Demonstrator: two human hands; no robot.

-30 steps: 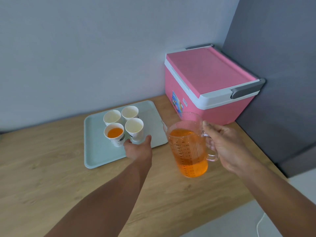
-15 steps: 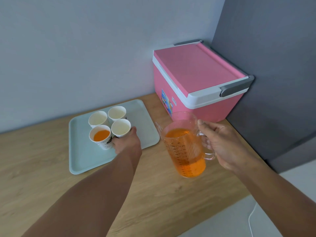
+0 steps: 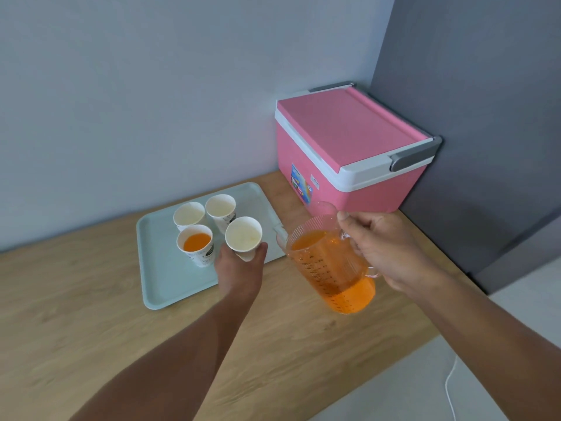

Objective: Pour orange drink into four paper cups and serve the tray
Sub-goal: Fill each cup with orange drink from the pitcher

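My left hand (image 3: 239,265) grips an empty paper cup (image 3: 243,237) upright, mouth up, lifted over the near edge of the tray (image 3: 161,278). My right hand (image 3: 384,247) holds the pitcher (image 3: 329,262) by its handle just right of that cup, tilted slightly, spout pointing left toward it. The filled cup (image 3: 196,246) stands just left of my left hand.

an empty paper cup (image 3: 243,234) is being held above the pale tray (image 3: 170,278); the ribbed jug (image 3: 329,262) of orange drink is being tilted beside it.
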